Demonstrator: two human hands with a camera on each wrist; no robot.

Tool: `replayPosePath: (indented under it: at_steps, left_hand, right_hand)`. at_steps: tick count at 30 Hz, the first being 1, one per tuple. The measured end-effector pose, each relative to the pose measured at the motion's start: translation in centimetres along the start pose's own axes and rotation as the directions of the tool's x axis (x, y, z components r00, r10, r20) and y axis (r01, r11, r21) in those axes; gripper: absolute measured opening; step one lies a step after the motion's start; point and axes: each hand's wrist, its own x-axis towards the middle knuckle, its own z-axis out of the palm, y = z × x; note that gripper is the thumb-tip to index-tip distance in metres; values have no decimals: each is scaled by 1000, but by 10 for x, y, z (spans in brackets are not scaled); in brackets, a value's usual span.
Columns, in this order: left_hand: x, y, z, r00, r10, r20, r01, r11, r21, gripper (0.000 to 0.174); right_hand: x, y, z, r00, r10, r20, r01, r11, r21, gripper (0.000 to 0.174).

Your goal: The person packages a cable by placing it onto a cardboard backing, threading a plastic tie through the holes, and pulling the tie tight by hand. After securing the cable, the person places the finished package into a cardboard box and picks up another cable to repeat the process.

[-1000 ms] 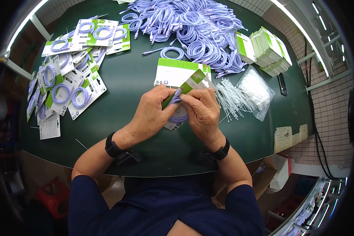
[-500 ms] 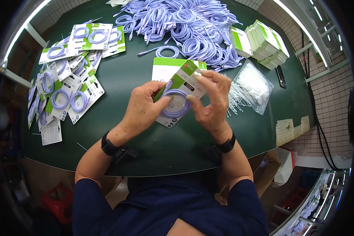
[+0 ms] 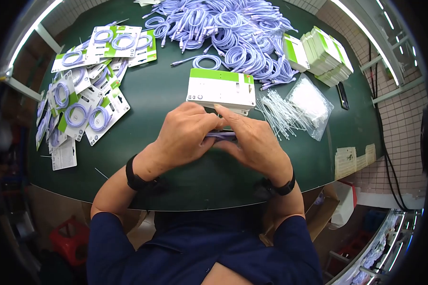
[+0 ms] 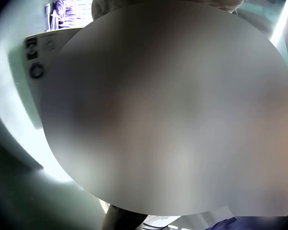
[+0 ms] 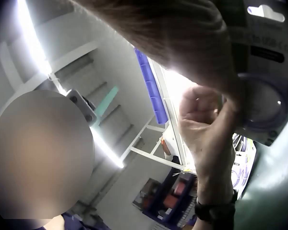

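Between both hands is a USB-C cable on its packaging card, tipped nearly edge-on in the head view, so only a strip of the lilac cable (image 3: 221,135) shows. My left hand (image 3: 188,130) grips it from the left. From the other side my right hand (image 3: 257,137) holds it, thumb below and fingers over the top. The right wrist view shows the card's face (image 5: 266,36), with a hang hole and the coil on it. Just beyond the hands lies a stack of green-and-white cards (image 3: 221,88). A blurred patch covers most of the left wrist view.
A large heap of lilac cables (image 3: 233,33) fills the table's back. Carded cables (image 3: 81,102) pile up at left. To the right are white cable ties (image 3: 283,114), a plastic bag (image 3: 311,107), stacked cards (image 3: 325,57) and a black tool (image 3: 342,95).
The held card has gone from facing up to nearly edge-on. My right hand came from its upper right side in over the card, closer to the left hand.
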Motion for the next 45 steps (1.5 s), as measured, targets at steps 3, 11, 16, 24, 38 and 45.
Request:
replayPosePath:
  at_steps: [3,11,16,24,38,45]
  left_hand:
    - [7,5,-9,969,131,-210,-101,983,151,61]
    - [11,6,6,810,-475,-343,329,853,-406,73]
    - [1,-7,15,774,-633,-29,381,501,-777,66]
    - [-2,-3,21,781,-624,1,428,534,-729,47]
    - [-2,-5,9,730,-608,313,583,315,-748,32]
    - [-2,-8,8,735,-553,392,577,206,-791,25]
  right_hand:
    - [-2,13,3,997,-18,-80,31,986,161,47]
    - [-11,31,29,932,348,-103,-171,671,721,32]
    - [-9,28,36,927,370,-56,-181,575,797,28]
    - [-7,28,34,929,201,-310,-81,930,359,31]
    - [-10,31,41,912,345,-222,-119,739,663,33]
    - [-8,38,45,913,382,-144,-141,627,766,35]
